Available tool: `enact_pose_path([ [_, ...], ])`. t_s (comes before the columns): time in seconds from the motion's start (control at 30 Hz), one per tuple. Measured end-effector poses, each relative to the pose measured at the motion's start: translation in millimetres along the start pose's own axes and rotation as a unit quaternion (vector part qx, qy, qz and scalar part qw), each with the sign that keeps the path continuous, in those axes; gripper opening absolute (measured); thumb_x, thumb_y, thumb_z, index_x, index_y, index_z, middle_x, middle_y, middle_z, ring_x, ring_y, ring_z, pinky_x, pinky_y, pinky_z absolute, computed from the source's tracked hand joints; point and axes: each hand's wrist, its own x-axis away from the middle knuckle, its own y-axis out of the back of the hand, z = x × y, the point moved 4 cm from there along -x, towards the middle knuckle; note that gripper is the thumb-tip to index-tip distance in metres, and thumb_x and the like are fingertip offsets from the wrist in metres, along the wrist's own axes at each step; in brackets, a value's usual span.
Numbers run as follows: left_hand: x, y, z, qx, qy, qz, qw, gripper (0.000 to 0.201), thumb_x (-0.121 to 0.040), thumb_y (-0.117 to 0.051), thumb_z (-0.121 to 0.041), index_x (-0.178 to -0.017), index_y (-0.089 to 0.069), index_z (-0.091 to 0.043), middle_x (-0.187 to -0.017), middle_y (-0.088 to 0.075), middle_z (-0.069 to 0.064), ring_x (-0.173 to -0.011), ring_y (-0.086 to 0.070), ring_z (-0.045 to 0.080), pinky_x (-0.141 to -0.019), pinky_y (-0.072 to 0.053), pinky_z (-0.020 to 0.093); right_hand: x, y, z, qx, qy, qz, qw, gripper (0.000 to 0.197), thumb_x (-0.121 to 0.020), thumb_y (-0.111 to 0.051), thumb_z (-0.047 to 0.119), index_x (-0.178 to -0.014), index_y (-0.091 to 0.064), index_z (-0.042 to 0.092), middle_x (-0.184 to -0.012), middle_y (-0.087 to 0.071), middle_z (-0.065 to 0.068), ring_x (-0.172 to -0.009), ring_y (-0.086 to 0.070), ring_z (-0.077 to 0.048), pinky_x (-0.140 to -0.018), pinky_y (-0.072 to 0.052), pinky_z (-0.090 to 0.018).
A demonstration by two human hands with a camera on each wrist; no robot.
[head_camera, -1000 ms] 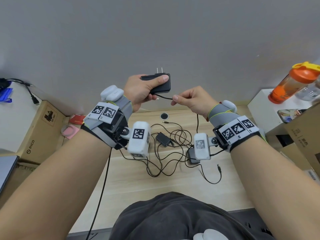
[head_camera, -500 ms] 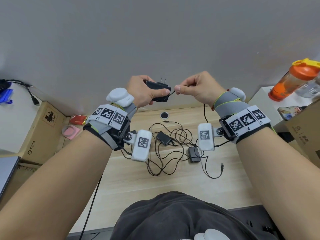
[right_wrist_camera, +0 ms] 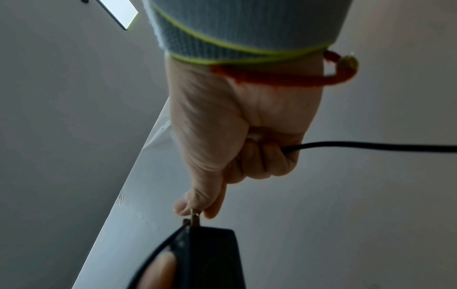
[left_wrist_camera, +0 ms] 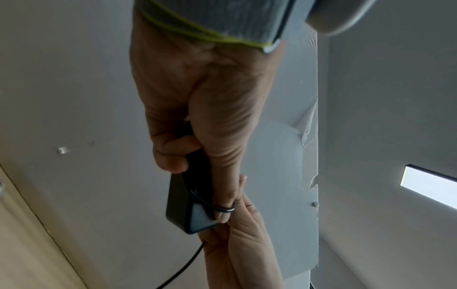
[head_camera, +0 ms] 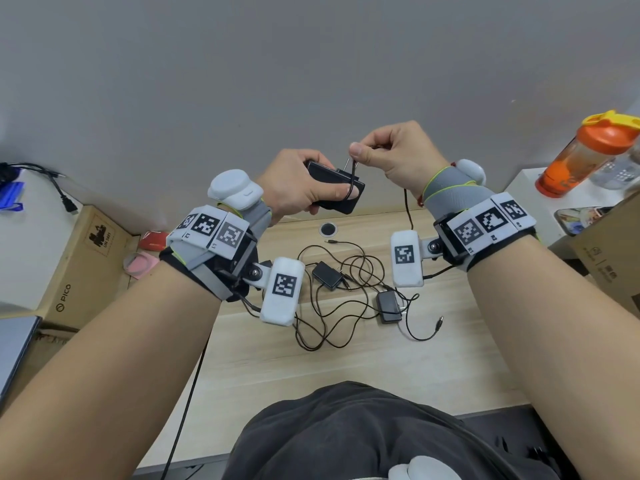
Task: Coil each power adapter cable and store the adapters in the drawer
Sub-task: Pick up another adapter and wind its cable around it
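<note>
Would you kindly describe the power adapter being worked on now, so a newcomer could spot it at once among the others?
Start at the light wooden desk, then look up to the two raised hands in front of the grey wall. The adapter is the black block held in the left hand, with its cable pinched by the right hand. The other two adapters lie on the desk in tangled cables.

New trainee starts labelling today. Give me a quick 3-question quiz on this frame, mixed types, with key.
1. True or false: the left hand grips the black adapter.
2. What does the right hand pinch? A) the adapter's cable B) the orange bottle C) a cardboard box
3. How many other adapters lie on the wooden table?

Key: 1 true; 2 A; 3 two, with cables tangled.
</note>
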Motion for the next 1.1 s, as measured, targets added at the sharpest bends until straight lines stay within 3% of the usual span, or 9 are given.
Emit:
enact_pose_path([
  [0.1,2,0,-4,0.024,-0.012,-0.004,1.000,0.031,-0.069,-0.089,-0.018,-0.082,-0.062,-0.013,-0.069,-0.063,0.001,-0.065,-0.056,0.024,-0.048,-0.045,0.029,3,-4,-5,-0.008,-0.014,0.006,1.000,0.025,-0.094,-0.064,0.029,-0.076,-0.067,0.012,-0.038,-0.040,0.017,-0.040,-0.033,-0.002,-0.046,-0.027,-0.009],
  [0.2,1,0,-5,0.055,-0.016,-0.016,0.998,0.029,-0.070,-0.088,-0.015,-0.079,-0.060,-0.015,-0.063,-0.063,-0.005,-0.062,-0.056,0.020,-0.048,-0.044,0.027,4,-14,-17,-0.039,-0.037,0.017,0.998,0.031,-0.097,-0.059,0.035,-0.078,-0.068,0.012,-0.044,-0.037,0.012,-0.044,-0.029,-0.008,-0.046,-0.026,-0.022],
  [0.4,-3,2,-5,0.147,-0.015,-0.065,0.987,0.026,-0.076,-0.084,-0.015,-0.079,-0.059,-0.015,-0.071,-0.061,0.004,-0.046,-0.052,0.012,-0.042,-0.039,0.020,10,-36,-30,-0.068,-0.064,0.033,0.995,0.032,-0.099,-0.054,0.027,-0.070,-0.060,0.015,-0.052,-0.036,0.008,-0.049,-0.026,-0.011,-0.047,-0.021,-0.023],
  [0.53,-9,13,-8,0.162,-0.020,-0.118,0.980,0.029,-0.076,-0.085,-0.018,-0.085,-0.058,-0.011,-0.073,-0.061,0.006,-0.042,-0.048,0.013,-0.040,-0.038,0.020,18,-52,-22,-0.042,-0.034,0.101,0.993,0.026,-0.101,-0.052,0.028,-0.089,-0.074,0.018,-0.051,-0.032,0.009,-0.044,-0.026,-0.004,-0.045,-0.023,-0.014],
  [0.7,-16,24,1,0.124,-0.015,-0.164,0.978,0.035,-0.070,-0.089,-0.019,-0.087,-0.061,-0.008,-0.076,-0.063,0.006,-0.046,-0.051,0.014,-0.044,-0.043,0.023,19,-51,1,0.036,-0.009,0.118,0.992,0.023,-0.097,-0.059,0.030,-0.093,-0.078,0.016,-0.050,-0.022,0.010,-0.043,-0.019,-0.009,-0.045,-0.016,-0.020],
  [0.8,-17,28,8,0.101,-0.014,-0.167,0.981,0.038,-0.068,-0.091,-0.021,-0.089,-0.063,-0.008,-0.082,-0.064,0.008,-0.048,-0.054,0.014,-0.046,-0.046,0.023,16,-41,11,0.063,-0.007,0.105,0.992,0.024,-0.094,-0.064,0.032,-0.089,-0.079,0.015,-0.041,-0.034,0.012,-0.043,-0.029,-0.006,-0.047,-0.024,-0.016],
  [0.87,-17,29,11,0.090,-0.016,-0.159,0.983,0.037,-0.067,-0.092,-0.021,-0.086,-0.063,-0.009,-0.085,-0.065,0.010,-0.051,-0.058,0.014,-0.046,-0.047,0.023,12,-35,14,0.068,0.003,0.094,0.993,0.021,-0.090,-0.069,0.034,-0.084,-0.079,0.018,-0.054,-0.054,0.009,-0.056,-0.041,-0.005,-0.058,-0.035,-0.022],
  [0.93,-17,29,10,0.074,-0.020,-0.143,0.987,0.034,-0.067,-0.091,-0.019,-0.083,-0.062,-0.012,-0.084,-0.067,0.009,-0.056,-0.061,0.016,-0.047,-0.047,0.024,8,-30,13,0.061,0.007,0.088,0.994,0.017,-0.086,-0.073,0.036,-0.079,-0.079,0.021,-0.069,-0.066,-0.005,-0.068,-0.049,-0.009,-0.069,-0.041,-0.027],
  [1.1,-15,26,8,0.035,-0.028,-0.096,0.994,0.031,-0.072,-0.087,-0.012,-0.085,-0.060,-0.009,-0.077,-0.065,0.007,-0.054,-0.061,0.013,-0.047,-0.048,0.024,1,-17,15,0.036,0.011,0.059,0.998,0.017,-0.083,-0.075,0.035,-0.074,-0.076,0.021,-0.069,-0.059,-0.010,-0.068,-0.044,-0.015,-0.069,-0.037,-0.028],
])
